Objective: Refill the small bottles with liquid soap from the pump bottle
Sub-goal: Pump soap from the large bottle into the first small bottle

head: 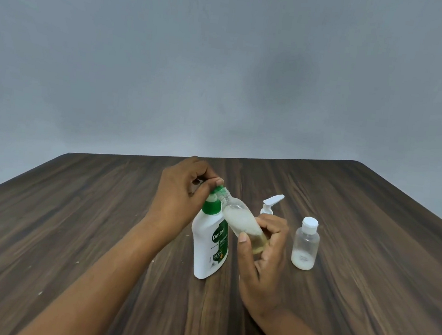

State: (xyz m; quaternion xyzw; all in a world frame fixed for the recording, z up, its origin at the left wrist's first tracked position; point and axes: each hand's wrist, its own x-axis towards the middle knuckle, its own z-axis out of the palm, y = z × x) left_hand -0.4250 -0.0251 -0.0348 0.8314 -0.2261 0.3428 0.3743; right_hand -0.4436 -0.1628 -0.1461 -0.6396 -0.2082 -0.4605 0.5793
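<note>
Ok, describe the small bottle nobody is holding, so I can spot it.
On the wooden table, look right of the green-topped pump bottle, past the right hand. A small clear bottle stands upright there. Unlike the tilted open bottle in that hand, it has a white cap and only a little white liquid at the bottom.

We lose the top of the pump bottle (208, 249) under the left hand (182, 193). The right hand (264, 263) covers the base of the small bottle (236, 217) and the white dispenser (272, 200) body. Label print unreadable.

Standing upright, white pump bottle (206, 247) with green top; tilted at its nozzle, uncapped clear bottle (237, 217), seemingly part-filled; capped small bottle (305, 245) standing apart, right.
</note>
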